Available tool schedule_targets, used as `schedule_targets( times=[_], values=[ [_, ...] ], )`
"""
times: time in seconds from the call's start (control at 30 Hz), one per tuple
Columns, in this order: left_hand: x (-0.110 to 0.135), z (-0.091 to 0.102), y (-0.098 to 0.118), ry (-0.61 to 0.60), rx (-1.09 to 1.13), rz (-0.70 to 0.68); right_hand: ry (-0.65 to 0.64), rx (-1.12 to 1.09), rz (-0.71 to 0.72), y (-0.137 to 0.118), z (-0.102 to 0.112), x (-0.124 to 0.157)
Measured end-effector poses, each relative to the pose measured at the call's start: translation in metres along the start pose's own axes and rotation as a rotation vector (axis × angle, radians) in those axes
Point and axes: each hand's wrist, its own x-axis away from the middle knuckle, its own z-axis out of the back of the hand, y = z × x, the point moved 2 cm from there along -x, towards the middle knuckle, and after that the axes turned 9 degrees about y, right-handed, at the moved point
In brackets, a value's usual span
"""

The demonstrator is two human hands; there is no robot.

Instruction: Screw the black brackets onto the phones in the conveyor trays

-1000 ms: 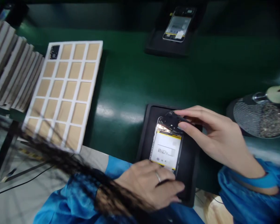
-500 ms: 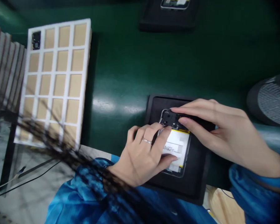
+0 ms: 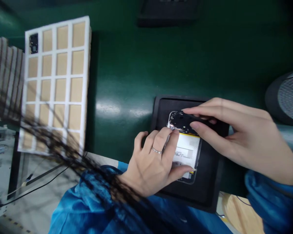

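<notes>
Head view: I am watching the right hand pinching the black cover closely between thumb and fingertips, at the top end of the phone. The left hand is lying half open, fingers bent, its index fingertip resting at the cover's lower edge; whether it is gripping anything, I cannot tell. The phone is lying in the tray on the worktop. I would be keeping the cover level, steadying the phone, and sparing the battery any pressure.
</notes>
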Motion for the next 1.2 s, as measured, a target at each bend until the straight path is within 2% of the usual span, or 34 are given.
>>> schedule_targets(
  times=[0.13, 0.47, 0.8, 1.2],
  values=[
    [0.0009, 0.0011, 0.0021, -0.048, -0.009, 0.031, -0.002, 0.022, -0.019, 0.0000, 0.0008, 0.0007],
    [-0.0018, 0.0008, 0.0018, -0.004, 0.002, 0.046, -0.029, 0.038, -0.048, 0.0048, 0.0038, 0.0020],
    [-0.0012, 0.0014, 0.0067, -0.065, -0.032, 0.051, -0.028, 0.045, -0.028, 0.0080, 0.0053, 0.0032],
    [-0.0021, 0.0020, 0.0023, -0.030, 0.054, 0.075, -0.021, 0.037, -0.020, 0.0092, 0.0050, 0.0039]
  ],
)
